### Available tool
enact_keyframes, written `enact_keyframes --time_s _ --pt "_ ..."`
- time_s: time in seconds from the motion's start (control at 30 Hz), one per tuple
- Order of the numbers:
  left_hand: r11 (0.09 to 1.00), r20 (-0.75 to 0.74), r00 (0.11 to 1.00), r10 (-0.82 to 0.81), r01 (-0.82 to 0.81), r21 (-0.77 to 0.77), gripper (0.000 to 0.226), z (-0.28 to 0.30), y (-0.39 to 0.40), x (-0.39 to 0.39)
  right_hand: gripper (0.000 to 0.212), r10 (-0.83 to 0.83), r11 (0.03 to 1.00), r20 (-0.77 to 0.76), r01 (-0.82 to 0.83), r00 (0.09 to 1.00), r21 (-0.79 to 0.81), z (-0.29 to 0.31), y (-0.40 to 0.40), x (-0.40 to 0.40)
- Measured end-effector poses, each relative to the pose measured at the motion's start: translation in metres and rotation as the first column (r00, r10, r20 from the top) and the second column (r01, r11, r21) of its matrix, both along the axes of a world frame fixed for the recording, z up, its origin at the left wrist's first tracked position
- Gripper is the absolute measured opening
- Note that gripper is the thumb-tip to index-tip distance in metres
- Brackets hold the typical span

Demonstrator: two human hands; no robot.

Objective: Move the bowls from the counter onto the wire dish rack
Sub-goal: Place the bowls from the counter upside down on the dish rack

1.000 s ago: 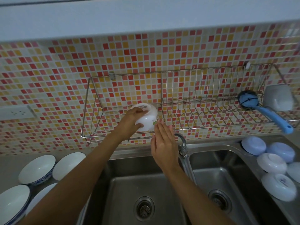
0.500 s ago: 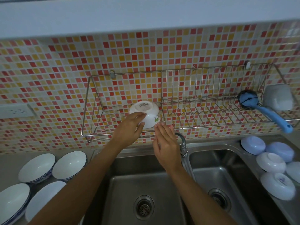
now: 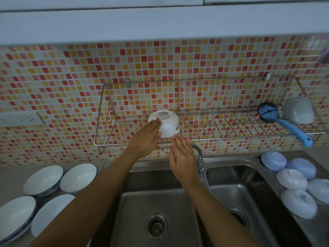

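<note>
1. A head-worn camera looks down over a double steel sink (image 3: 160,198); a wire dish rack (image 3: 231,138) hangs on the mosaic-tiled wall at twelve o'clock, above the tap (image 3: 199,155).
2. A small white bowl (image 3: 166,124) sits upside down in the left section of the rack, its base with a printed label facing up and towards the camera; a second ago it was tilted and gripped from the side, and it now looks settled on the wires.
3. The left hand (image 3: 146,139) has flattened; its fingers lie straight against the bowl's left side, touching but no longer curled round it; it holds nothing.
4. The right hand (image 3: 181,157) is open and empty, just below the bowl at five o'clock, its fingertips near the rim; whether they touch cannot be told.
5. The grip has loosened, so this placement looks nearly finished; the hands seem only to be steadying the bowl.
6. Much is left: four white, blue-rimmed bowls (image 3: 43,180) stand upright on the counter at eight o'clock; five pale bowls (image 3: 292,179) lie upturned at four o'clock.
7. A blue dish brush (image 3: 277,120) and a pale container (image 3: 299,112) occupy the rack's right end at two o'clock.
</note>
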State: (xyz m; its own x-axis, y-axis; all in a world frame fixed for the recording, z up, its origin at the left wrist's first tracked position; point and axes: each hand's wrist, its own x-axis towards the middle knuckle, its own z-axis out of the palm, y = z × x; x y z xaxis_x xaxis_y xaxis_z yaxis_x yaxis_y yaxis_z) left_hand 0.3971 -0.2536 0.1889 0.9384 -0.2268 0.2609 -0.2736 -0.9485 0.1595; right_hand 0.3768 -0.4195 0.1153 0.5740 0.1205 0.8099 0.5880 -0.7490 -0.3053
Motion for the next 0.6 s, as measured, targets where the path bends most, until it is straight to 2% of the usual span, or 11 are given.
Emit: enact_keyframes --time_s 0.17,0.27,0.4,0.5,0.6 --pt "0.992 0.160 0.983 0.089 -0.102 0.073 0.066 -0.016 0.001 -0.024 0.047 -0.041 0.996 -0.101 0.033 0.994 -0.079 0.002 0.001 -0.011" --pt "0.987 0.165 0.979 0.118 -0.135 0.092 0.062 -0.034 0.007 -0.044 0.060 -0.133 0.974 -0.164 0.098 0.977 -0.204 -0.001 0.002 -0.020" --pt "0.983 0.149 0.976 0.157 -0.169 0.073 0.058 -0.058 0.022 -0.079 0.074 -0.171 0.964 -0.251 0.109 0.953 -0.243 -0.014 0.014 -0.036" --pt "0.971 0.068 0.970 0.233 -0.236 0.032 0.065 -0.084 0.043 -0.104 0.080 -0.127 0.950 -0.323 0.022 0.938 -0.312 -0.048 0.034 -0.058" --pt "0.922 -0.030 0.923 0.383 -0.384 -0.052 0.071 -0.119 0.080 -0.136 0.081 -0.055 0.914 -0.531 -0.171 0.846 -0.367 -0.097 0.061 -0.082"
